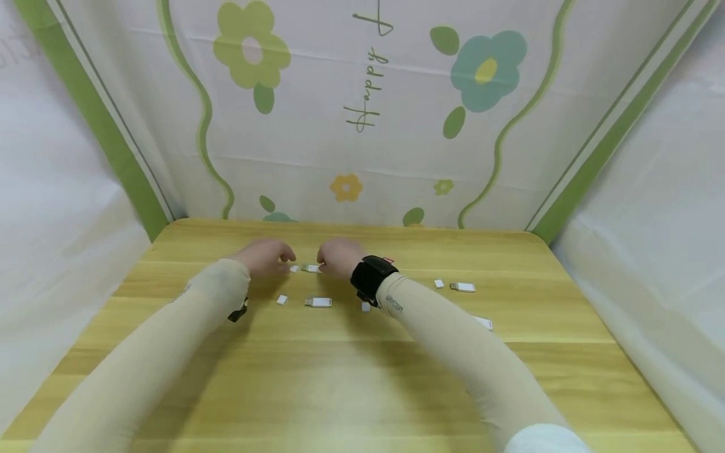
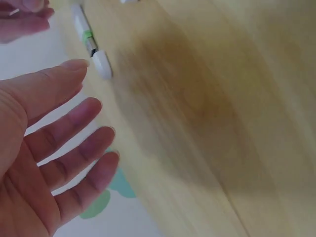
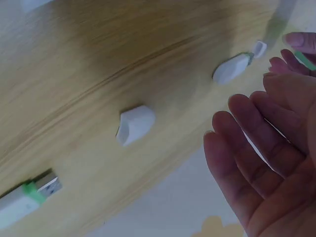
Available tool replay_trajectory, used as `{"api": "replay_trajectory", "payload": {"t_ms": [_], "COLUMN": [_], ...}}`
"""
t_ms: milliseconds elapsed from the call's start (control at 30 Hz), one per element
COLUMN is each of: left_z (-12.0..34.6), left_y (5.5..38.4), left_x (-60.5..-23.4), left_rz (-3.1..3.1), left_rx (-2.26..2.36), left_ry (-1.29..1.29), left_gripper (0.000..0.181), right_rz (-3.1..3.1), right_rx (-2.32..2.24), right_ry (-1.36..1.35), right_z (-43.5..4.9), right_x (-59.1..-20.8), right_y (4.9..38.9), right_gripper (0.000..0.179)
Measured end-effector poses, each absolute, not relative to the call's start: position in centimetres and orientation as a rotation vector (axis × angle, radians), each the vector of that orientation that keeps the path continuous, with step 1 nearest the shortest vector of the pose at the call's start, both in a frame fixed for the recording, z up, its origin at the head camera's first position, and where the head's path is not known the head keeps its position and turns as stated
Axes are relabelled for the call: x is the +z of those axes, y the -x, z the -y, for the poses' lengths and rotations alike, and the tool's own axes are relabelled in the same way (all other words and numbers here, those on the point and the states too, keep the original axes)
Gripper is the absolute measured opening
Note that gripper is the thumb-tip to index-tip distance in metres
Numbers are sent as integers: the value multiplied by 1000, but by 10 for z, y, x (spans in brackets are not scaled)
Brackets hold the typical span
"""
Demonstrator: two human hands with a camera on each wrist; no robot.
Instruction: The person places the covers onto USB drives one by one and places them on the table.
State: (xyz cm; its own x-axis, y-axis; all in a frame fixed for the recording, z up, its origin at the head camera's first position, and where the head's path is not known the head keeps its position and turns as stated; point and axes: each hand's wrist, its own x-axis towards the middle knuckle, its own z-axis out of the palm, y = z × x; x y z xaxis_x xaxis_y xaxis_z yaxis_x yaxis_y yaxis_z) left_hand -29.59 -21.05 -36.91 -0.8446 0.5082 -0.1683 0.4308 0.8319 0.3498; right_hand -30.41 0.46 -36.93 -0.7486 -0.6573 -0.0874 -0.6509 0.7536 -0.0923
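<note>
At the far part of the table both hands hover close to a white USB stick (image 1: 313, 268) and its small white cap (image 1: 294, 268). My left hand (image 1: 265, 258) is on the cap's side, palm and spread fingers visible in the left wrist view, with nothing between them. That view shows the cap (image 2: 102, 64) lying right at the stick's metal plug (image 2: 91, 44). My right hand (image 1: 340, 258) is beside the body end of the stick. In the right wrist view its fingers (image 3: 242, 148) are loosely bent and hold nothing, near the same stick (image 3: 231, 69).
Nearer on the wooden table (image 1: 340, 377) lie another USB stick (image 1: 319, 302) and loose caps, one on the left (image 1: 282, 300) and one below the right wrist (image 1: 365, 307). To the right are a cap (image 1: 438, 284), a stick (image 1: 464, 287) and a partly hidden white piece (image 1: 484, 323). Printed cloth (image 1: 396, 145) borders the table.
</note>
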Motion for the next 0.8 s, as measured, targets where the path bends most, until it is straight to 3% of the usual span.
{"api": "replay_trajectory", "payload": {"t_ms": [233, 567, 800], "left_z": [209, 206, 202], "left_y": [311, 321, 320], "left_x": [-387, -402, -401], "left_rz": [-2746, -2776, -2798], "left_rx": [463, 372, 322], "left_ry": [-770, -921, -969], "left_gripper": [26, 7, 4], "right_rz": [-2868, -2891, -2902], "right_rx": [-9, -37, -15], "right_ry": [989, 972, 1046], "right_z": [17, 21, 23], "right_x": [-388, -395, -399], "right_y": [316, 318, 318], "right_gripper": [21, 12, 11]}}
